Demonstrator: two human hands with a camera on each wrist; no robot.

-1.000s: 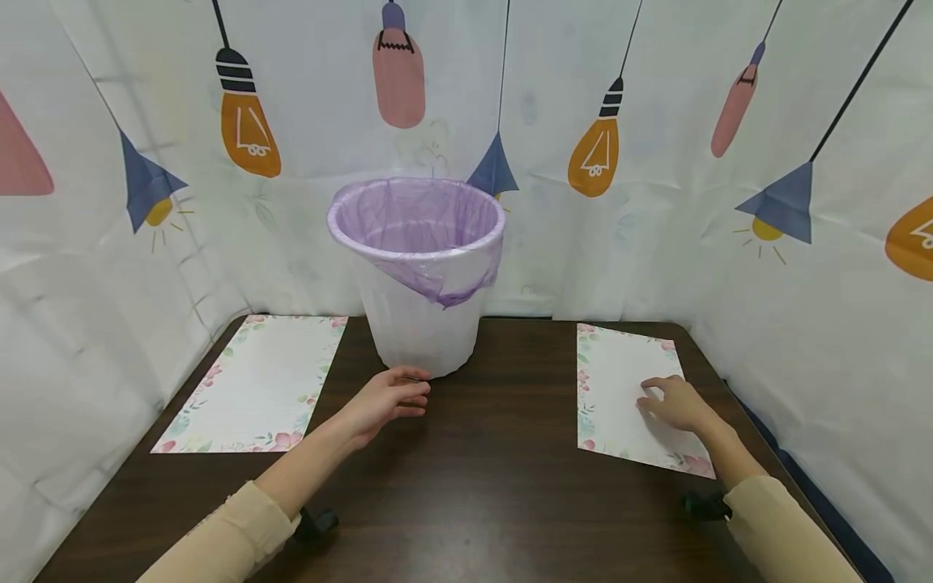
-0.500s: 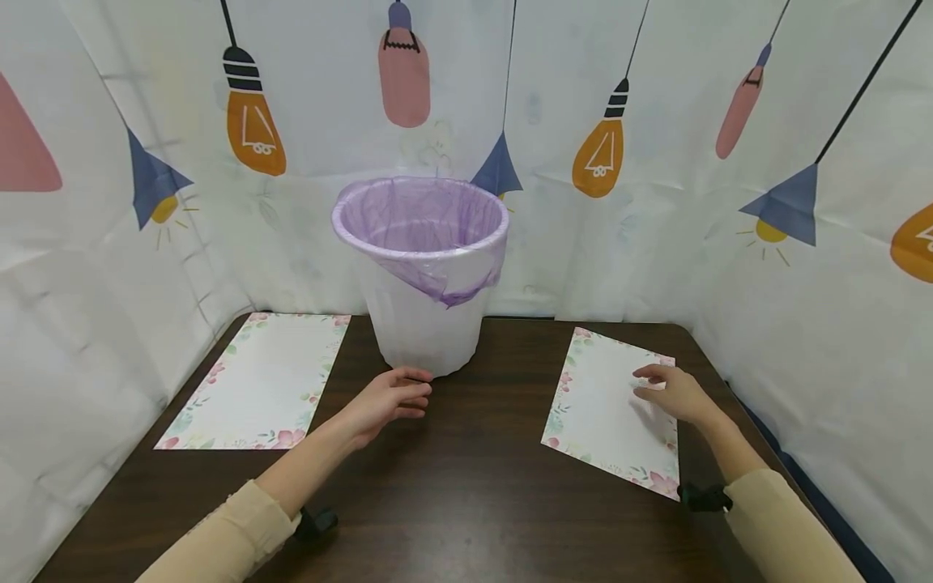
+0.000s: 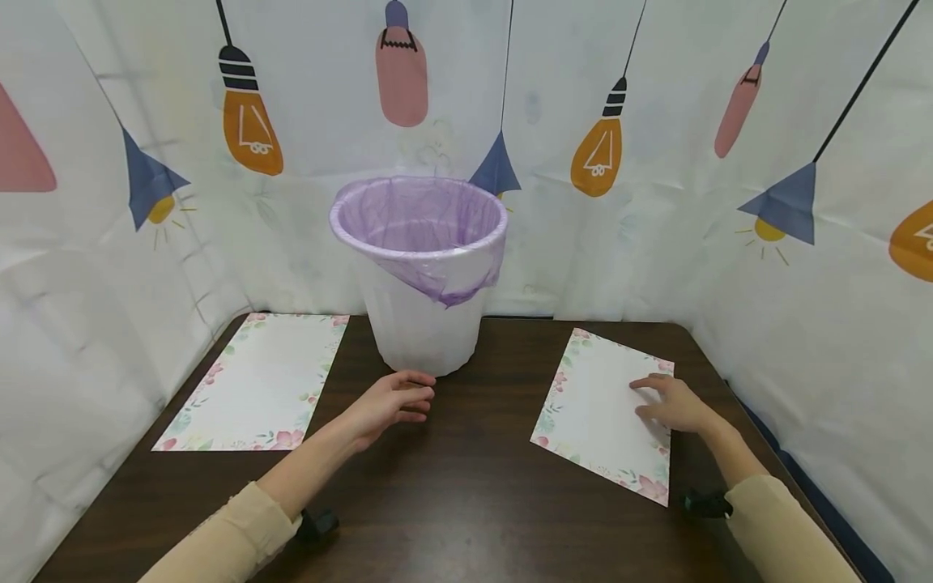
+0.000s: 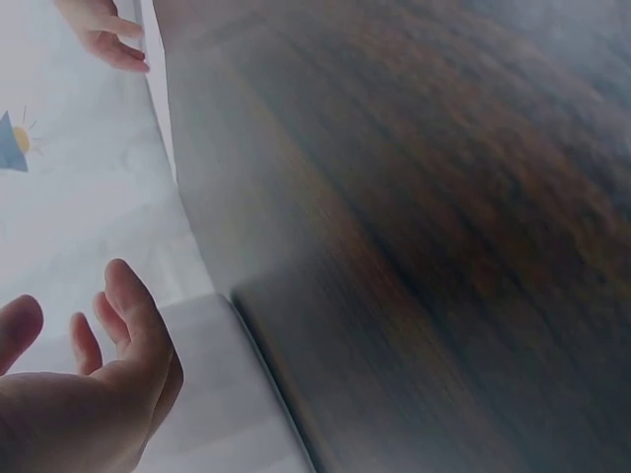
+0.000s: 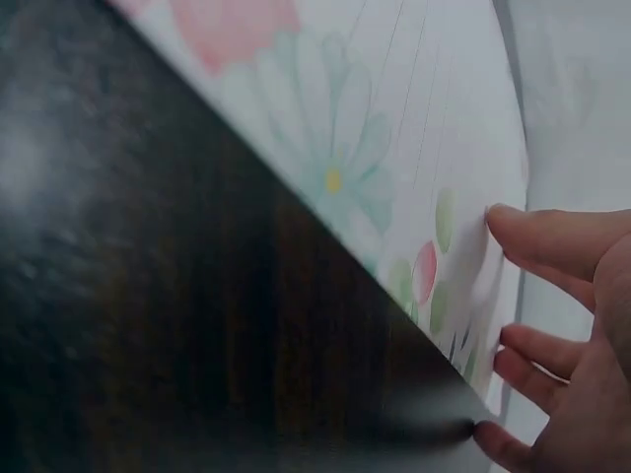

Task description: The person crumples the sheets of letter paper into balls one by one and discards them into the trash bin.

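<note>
Dark brown wooden table [image 3: 466,486]: bears all items.

White plastic bin with purple liner [image 3: 419,275]: upright, just ahead of left hand [image 3: 386,401]. Left hand: fingers loosely extended, relaxed, holding nothing; fingertips near bin base, contact not confirmed.

White rectangular paper sheet with floral border [image 3: 598,405]: lies flat, skewed, under and left of right hand [image 3: 674,402]. Right hand: fingers spread fairly straight, pressing on sheet's near-right part, no pinch.

Judgement: sheet light, thin, limp, slides readily, creases easily; take hold at free corner or edge.

Second matching floral-bordered sheet [image 3: 255,380]: well left of left hand, untouched.
</note>
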